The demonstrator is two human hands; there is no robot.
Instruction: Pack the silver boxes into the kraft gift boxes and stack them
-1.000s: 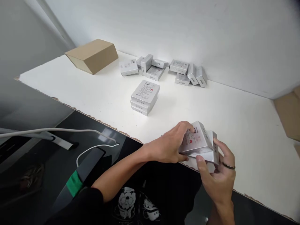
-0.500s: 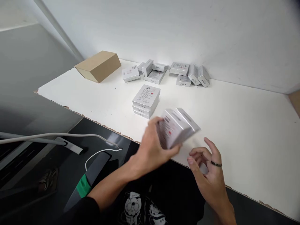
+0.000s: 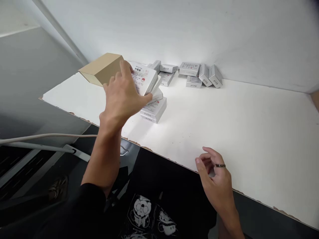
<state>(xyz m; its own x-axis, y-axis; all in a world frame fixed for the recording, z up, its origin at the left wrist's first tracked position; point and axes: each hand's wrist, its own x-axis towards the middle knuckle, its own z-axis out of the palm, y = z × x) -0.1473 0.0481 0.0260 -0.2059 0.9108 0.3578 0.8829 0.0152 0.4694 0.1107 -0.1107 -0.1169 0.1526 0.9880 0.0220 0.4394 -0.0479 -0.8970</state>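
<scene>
My left hand grips silver-white printed cardboard boxes, apparently two, with the thumb on the near edge and the fingers over the far side. They are tilted just above a short stack of the same boxes. The stack's upper box sits askew; whether the held boxes touch it I cannot tell. Over the front part of the table, my right hand holds nothing, its fingers loosely curled with a gap to the thumb, a dark ring on one finger.
A brown cardboard box lies at the back left of the white table. Along the wall, more silver boxes lie and lean in two loose groups. The table's front edge is chipped, and a pale cable runs at lower left.
My left hand has carried its boxes up and left, from the front of the table to above the stack. My right hand has shifted slightly left.
</scene>
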